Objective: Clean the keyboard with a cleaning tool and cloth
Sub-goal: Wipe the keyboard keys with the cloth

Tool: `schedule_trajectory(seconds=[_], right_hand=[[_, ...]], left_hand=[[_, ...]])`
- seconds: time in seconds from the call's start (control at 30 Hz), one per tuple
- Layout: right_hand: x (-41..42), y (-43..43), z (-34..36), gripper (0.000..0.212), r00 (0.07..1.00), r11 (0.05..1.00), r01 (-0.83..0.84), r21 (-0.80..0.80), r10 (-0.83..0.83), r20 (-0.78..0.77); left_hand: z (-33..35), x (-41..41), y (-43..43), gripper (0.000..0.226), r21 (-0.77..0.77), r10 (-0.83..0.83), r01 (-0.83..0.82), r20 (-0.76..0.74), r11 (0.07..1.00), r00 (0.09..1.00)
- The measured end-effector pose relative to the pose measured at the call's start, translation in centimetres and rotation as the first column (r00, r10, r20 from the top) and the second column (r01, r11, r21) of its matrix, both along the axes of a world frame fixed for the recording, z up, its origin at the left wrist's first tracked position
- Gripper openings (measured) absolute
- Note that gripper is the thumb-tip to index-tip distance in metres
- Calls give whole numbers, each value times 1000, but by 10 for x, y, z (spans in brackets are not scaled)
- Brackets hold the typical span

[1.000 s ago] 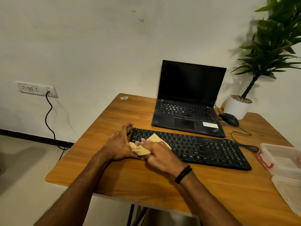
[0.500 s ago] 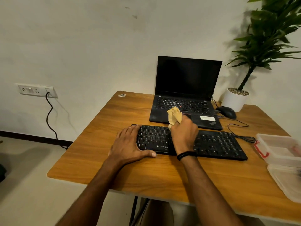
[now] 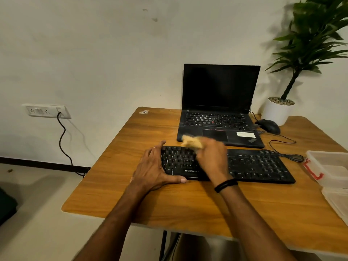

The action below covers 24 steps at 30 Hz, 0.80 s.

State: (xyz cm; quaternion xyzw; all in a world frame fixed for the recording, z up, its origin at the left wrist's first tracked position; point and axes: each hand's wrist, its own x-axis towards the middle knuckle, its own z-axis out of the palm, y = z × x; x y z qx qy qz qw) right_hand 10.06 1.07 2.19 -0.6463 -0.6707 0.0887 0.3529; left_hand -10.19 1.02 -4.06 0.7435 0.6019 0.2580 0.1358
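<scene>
A black keyboard [image 3: 258,164] lies across the wooden table [image 3: 188,202], in front of the laptop. My left hand [image 3: 156,169] rests flat on the keyboard's left end, fingers spread, thumb along its front edge. My right hand [image 3: 211,157] hovers over the keyboard's left-middle keys, blurred by motion, closed around a crumpled yellow cloth [image 3: 192,142] that sticks out toward the far left, over the keyboard's back edge. No other cleaning tool is visible.
An open black laptop [image 3: 220,110] sits right behind the keyboard. A black mouse [image 3: 269,126] and its cable lie at the back right, beside a white potted plant [image 3: 278,110]. A clear plastic box with a red latch [image 3: 327,166] and its lid [image 3: 337,202] occupy the right edge.
My right hand carried the cloth from the keyboard's left end up to its back edge, then tilted it leftward. My left hand moved onto the keyboard's left end and stays there.
</scene>
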Motion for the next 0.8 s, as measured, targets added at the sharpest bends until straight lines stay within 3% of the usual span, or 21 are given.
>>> schedule_trajectory(seconds=[0.07, 0.13, 0.17, 0.27, 0.37, 0.47, 0.53, 0.6, 0.73, 0.8], right_hand=[[9, 7, 9, 38, 959, 931, 276, 241, -251, -128], [7, 14, 9, 40, 938, 865, 340, 370, -282, -204], [1, 16, 6, 41, 949, 879, 305, 366, -249, -191], [-28, 15, -21, 43, 999, 992, 26, 124, -23, -28], [-50, 6, -40, 40, 965, 990, -77, -115, 103, 240], [-52, -2, -28, 35, 960, 972, -170, -164, 200, 194], [-43, -11, -22, 43, 927, 942, -260, -210, 305, 218], [-28, -14, -23, 51, 928, 947, -232, -221, 283, 243], [-25, -4, -22, 44, 969, 984, 23, -178, 22, 248], [-43, -11, -21, 47, 974, 973, -80, -215, 122, 189]], left_hand=[[1, 1, 0, 149, -6, -3, 3, 8, 1000, 1000], [1, 1, 0, 149, -6, -7, 7, 16, 1000, 1000], [1, 1, 0, 149, -4, -7, 7, 23, 1000, 1000], [-1, 2, -1, 149, 8, -10, 10, 40, 1000, 999], [-2, 2, 0, 147, 24, -30, 29, 26, 999, 999], [-1, 0, 1, 145, 5, -40, 40, 46, 999, 998], [0, 0, 1, 146, 2, -43, 43, 69, 999, 997], [1, 0, -1, 148, 0, -30, 30, 79, 1000, 996], [2, 3, -1, 149, -10, -12, 12, 75, 1000, 997], [3, 2, -1, 148, -8, -20, 21, 75, 1000, 997]])
